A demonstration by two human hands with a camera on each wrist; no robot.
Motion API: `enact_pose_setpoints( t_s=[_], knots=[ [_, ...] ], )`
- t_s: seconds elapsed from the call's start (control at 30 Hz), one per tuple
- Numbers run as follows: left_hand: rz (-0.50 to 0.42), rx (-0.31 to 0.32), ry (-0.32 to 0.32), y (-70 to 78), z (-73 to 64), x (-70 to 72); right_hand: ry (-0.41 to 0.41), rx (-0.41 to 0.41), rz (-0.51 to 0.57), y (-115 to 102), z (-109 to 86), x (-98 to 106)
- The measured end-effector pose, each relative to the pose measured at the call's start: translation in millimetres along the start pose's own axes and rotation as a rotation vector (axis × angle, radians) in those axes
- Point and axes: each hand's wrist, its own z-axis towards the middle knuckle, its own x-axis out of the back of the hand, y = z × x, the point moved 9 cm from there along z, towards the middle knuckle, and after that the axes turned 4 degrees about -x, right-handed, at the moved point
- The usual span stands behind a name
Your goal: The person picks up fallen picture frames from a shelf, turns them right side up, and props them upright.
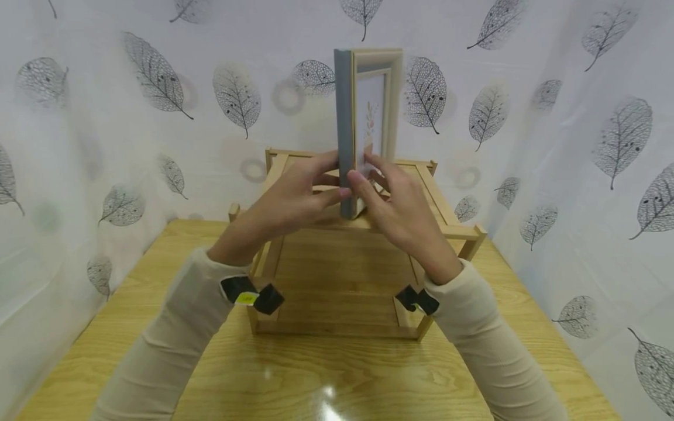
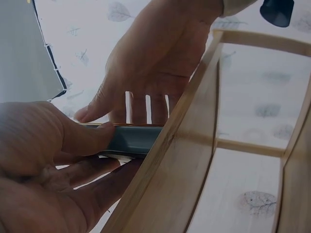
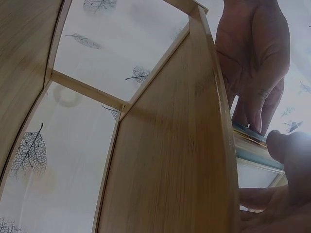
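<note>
A picture frame [image 1: 396, 105] with a cream border, a thin gold line and a blue-grey side [image 1: 345, 117] stands upright on a wooden two-tier rack [image 1: 342, 230], turned nearly edge-on in the head view. Its picture shows a small flower design. From the left, my left hand [image 1: 286, 196] grips the blue-grey side, thumb near the front edge. My right hand [image 1: 402, 204] holds it from the other side, thumb at the edge and fingers against the picture face. In the left wrist view the blue-grey edge [image 2: 133, 138] lies between both hands, partly hidden by the rack.
The rack stands on a wood-grain table [image 1: 326, 374], its lower shelf [image 1: 342, 275] beneath the hands. Behind and on both sides hangs a pale curtain [image 1: 237, 35] printed with dark leaves. Black wrist cameras [image 1: 268, 298] hang near the rack's front legs in the head view.
</note>
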Motion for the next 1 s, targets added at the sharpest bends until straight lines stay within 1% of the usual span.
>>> enact_pose_setpoints(
  t_s=[0.2, 0.3, 0.43, 0.57, 0.7, 0.83, 1.0],
  knots=[
    [-0.002, -0.008, 0.02, 2.0, 0.5, -1.1, -0.005, 0.019, -0.001, -0.8, 0.6, 0.3],
    [0.003, -0.014, 0.016, 2.7, 0.7, -2.8, -0.01, 0.032, 0.01, -1.1, 0.4, 0.4],
    [0.005, -0.017, 0.006, 3.5, 1.1, -4.2, -0.02, 0.026, 0.016, -0.1, -0.3, 0.9],
    [-0.053, 0.031, -0.002, -0.4, -0.2, -4.4, -0.022, 0.013, 0.005, 1.5, -0.4, 1.5],
    [-0.127, 0.086, 0.009, -5.1, -1.9, -3.6, -0.022, 0.012, 0.005, 3.2, 0.7, 1.5],
    [-0.09, 0.104, 0.035, -6.5, -0.8, -3.0, -0.039, 0.011, 0.019, 4.1, 1.3, 1.0],
    [-0.019, 0.099, 0.044, -7.0, 2.1, -4.0, -0.065, 0.036, 0.032, 2.8, 0.7, 0.7]
  ],
)
